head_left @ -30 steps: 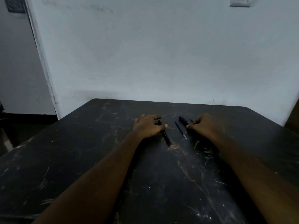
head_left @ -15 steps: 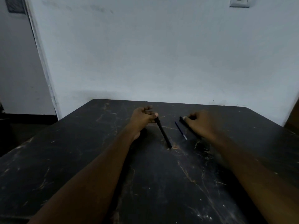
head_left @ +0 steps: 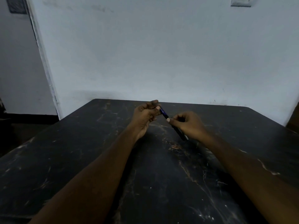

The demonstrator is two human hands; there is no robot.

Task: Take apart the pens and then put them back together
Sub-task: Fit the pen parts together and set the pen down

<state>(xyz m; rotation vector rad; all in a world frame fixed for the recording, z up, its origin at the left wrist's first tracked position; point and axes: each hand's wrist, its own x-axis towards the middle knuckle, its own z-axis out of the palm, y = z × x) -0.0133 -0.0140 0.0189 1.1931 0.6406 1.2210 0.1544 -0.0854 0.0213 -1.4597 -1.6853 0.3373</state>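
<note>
Both hands are raised above the dark, scratched table (head_left: 80, 159), with two bare forearms seen reaching in from the near edge. Nearer of the two, the right hand (head_left: 189, 125) is closed around the lower part of a dark pen (head_left: 165, 114), the thumb tip pressed against the barrel and the other fingers curled over it. Below that hand, the pen's near end (head_left: 182, 135) is seen sticking out toward the table, tilted down; whether a second thin piece lies beside it cannot be told in the dim light. A little farther off and higher, the left hand (head_left: 145, 116) is closed on the pen's upper end, pinched between thumb and fingertips, the palm turned inward. Between the two grips a short stretch of the barrel is left bare, and a blue band with pale lettering is shown there. No container is seen. Behind the table a pale wall (head_left: 161, 54) is seen, with a switch plate (head_left: 241, 1) high up at the right.
</note>
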